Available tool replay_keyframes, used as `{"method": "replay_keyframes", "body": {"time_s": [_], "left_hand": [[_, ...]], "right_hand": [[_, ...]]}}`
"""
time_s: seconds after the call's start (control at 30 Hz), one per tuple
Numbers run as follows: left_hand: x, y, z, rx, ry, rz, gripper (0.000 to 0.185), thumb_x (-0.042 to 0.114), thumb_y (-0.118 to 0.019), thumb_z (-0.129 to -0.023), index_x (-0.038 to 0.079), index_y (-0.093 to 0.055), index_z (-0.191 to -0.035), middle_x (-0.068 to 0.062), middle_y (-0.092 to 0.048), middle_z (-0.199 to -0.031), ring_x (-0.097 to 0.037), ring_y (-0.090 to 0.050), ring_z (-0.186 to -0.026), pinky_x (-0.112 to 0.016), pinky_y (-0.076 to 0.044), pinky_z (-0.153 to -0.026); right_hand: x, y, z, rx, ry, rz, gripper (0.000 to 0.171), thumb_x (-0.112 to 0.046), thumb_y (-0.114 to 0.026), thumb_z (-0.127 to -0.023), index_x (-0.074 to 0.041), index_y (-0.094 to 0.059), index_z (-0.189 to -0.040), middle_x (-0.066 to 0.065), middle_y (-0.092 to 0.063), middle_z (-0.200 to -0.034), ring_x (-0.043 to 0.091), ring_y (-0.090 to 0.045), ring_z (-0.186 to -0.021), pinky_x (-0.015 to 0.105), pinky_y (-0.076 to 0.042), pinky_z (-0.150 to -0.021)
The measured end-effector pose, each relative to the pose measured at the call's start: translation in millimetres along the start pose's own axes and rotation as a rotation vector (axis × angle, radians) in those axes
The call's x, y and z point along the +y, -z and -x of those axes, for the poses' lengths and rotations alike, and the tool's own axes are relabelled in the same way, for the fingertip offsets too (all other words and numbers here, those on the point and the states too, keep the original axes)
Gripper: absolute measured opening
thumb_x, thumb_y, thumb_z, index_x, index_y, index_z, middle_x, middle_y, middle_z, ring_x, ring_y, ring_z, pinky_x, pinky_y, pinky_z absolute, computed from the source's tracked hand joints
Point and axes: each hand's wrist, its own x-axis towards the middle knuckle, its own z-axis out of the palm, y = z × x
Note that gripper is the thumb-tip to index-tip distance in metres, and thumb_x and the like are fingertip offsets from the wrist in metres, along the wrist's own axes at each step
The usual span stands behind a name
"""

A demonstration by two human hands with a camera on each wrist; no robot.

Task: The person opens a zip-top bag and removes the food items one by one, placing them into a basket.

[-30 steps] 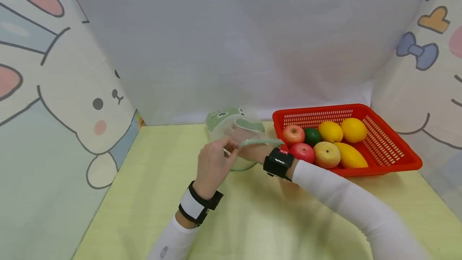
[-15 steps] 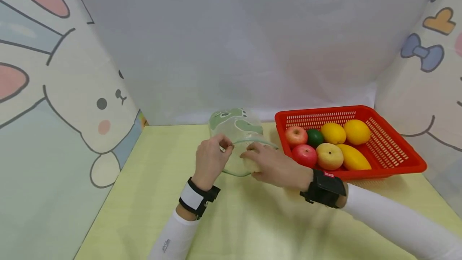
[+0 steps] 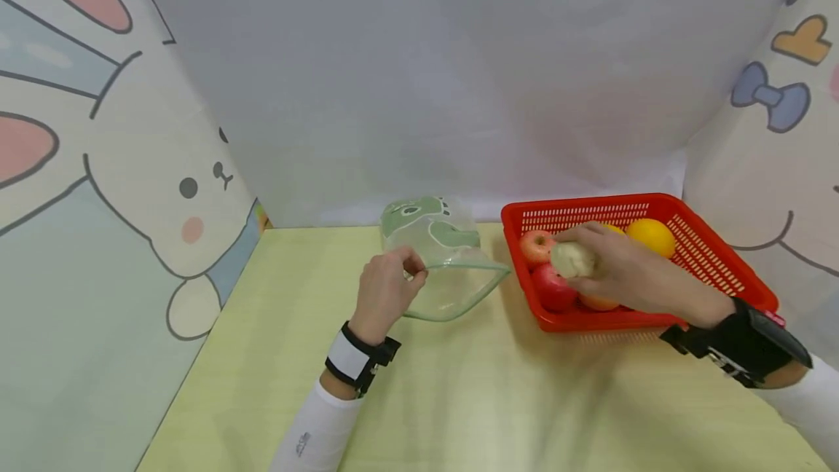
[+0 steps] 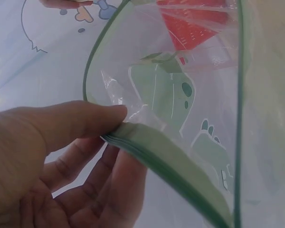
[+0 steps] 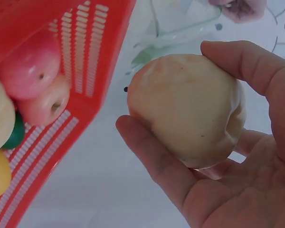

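Now: pale fruit held over the basket

I see my right hand gripping a pale fruit above the red basket. My left hand pinches the rim of the clear bag, which lies on the table beside the basket.

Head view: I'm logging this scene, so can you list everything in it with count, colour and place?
Bag: one, clear with green print, table centre, mouth pinched open.
Pale fruit: one, cream, held above basket.
Basket: one, red, table right.
Apples: two showing, red, basket's left end.
Yellow fruit: one clear, far side; others hidden.
Table: one, yellow-green.
Backdrop: cartoon rabbit panels, sides.
Left hand: pinches bag rim.
Right hand: grips pale fruit.
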Motion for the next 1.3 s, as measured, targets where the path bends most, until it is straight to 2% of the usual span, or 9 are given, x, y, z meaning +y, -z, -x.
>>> {"method": "replay_keyframes", "body": {"time_s": [0.1,0.2,0.33,0.4,0.5,0.67,0.87,1.1,1.3], "left_hand": [[0.4,-0.6,0.3,-0.007,0.006,0.000,0.010,0.008,-0.084,-0.088,0.010,-0.075,-0.084,-0.005,-0.079,-0.080,-0.019,-0.071,-0.070,-0.023,-0.044,-0.058],[0.4,-1.5,0.2,-0.012,0.011,-0.003,0.010,0.008,-0.084,-0.088,0.010,-0.075,-0.084,-0.005,-0.079,-0.080,-0.019,-0.071,-0.070,-0.023,-0.044,-0.058],[-0.2,-2.9,0.1,-0.019,0.009,-0.011,0.010,0.008,-0.084,-0.088,0.010,-0.075,-0.084,-0.004,-0.079,-0.081,-0.019,-0.072,-0.071,-0.023,-0.046,-0.058],[-0.6,-3.4,0.0,-0.020,0.009,-0.012,0.010,0.009,-0.084,-0.089,0.010,-0.075,-0.084,-0.004,-0.079,-0.081,-0.019,-0.072,-0.071,-0.023,-0.046,-0.058],[-0.8,-3.8,-0.3,-0.019,0.008,-0.010,0.010,0.009,-0.084,-0.089,0.010,-0.075,-0.084,-0.004,-0.079,-0.081,-0.019,-0.072,-0.070,-0.023,-0.045,-0.058],[-0.6,-3.5,-0.6,-0.026,0.014,-0.008,0.010,0.009,-0.083,-0.089,0.011,-0.075,-0.084,-0.004,-0.079,-0.080,-0.018,-0.071,-0.069,-0.022,-0.044,-0.057],[0.4,-2.3,-0.3,-0.029,0.014,-0.003,0.010,0.008,-0.083,-0.089,0.011,-0.075,-0.083,-0.004,-0.079,-0.080,-0.018,-0.071,-0.069,-0.022,-0.045,-0.057],[0.7,-1.6,0.3,-0.031,0.007,0.001,0.010,0.008,-0.083,-0.089,0.011,-0.075,-0.083,-0.003,-0.079,-0.079,-0.018,-0.071,-0.069,-0.022,-0.045,-0.056],[1.8,-0.8,0.8,-0.057,-0.009,0.013,0.012,0.012,-0.086,-0.087,0.011,-0.075,-0.082,-0.002,-0.080,-0.080,-0.019,-0.073,-0.072,-0.023,-0.047,-0.059]], "right_hand": [[32,15,7,0.015,-0.065,-0.018,0.058,-0.015,-0.089,-0.085,-0.007,-0.062,-0.136,0.021,-0.060,-0.123,0.028,-0.061,-0.099,0.030,-0.057,-0.072],[65,25,14,0.012,-0.098,0.020,0.061,-0.018,-0.089,-0.086,-0.004,-0.062,-0.138,0.026,-0.059,-0.126,0.031,-0.060,-0.101,0.022,-0.054,-0.068],[103,32,22,-0.063,-0.166,0.091,0.061,-0.022,-0.088,-0.087,0.001,-0.063,-0.137,0.025,-0.065,-0.123,0.030,-0.060,-0.098,0.022,-0.052,-0.067],[119,34,26,-0.114,-0.210,0.117,0.062,-0.024,-0.088,-0.086,0.003,-0.063,-0.136,0.026,-0.068,-0.119,0.028,-0.060,-0.095,0.027,-0.054,-0.067],[142,35,30,-0.176,-0.269,0.138,0.069,-0.030,-0.089,-0.084,0.006,-0.061,-0.136,0.031,-0.068,-0.118,0.030,-0.061,-0.092,0.043,-0.060,-0.072],[173,29,34,-0.241,-0.322,0.153,0.078,-0.038,-0.091,-0.079,0.008,-0.061,-0.134,0.034,-0.066,-0.121,0.032,-0.062,-0.092,0.061,-0.060,-0.081],[191,20,33,-0.296,-0.336,0.149,0.077,-0.041,-0.091,-0.079,0.006,-0.063,-0.133,0.028,-0.069,-0.117,0.034,-0.062,-0.093,0.066,-0.057,-0.084],[192,17,33,-0.311,-0.328,0.141,0.072,-0.039,-0.089,-0.081,0.004,-0.065,-0.134,0.023,-0.071,-0.115,0.033,-0.063,-0.095,0.066,-0.056,-0.082],[190,20,36,-0.345,-0.353,0.110,0.077,-0.039,-0.086,-0.084,0.008,-0.057,-0.139,0.026,-0.068,-0.116,0.033,-0.062,-0.094,0.055,-0.058,-0.078]]}}
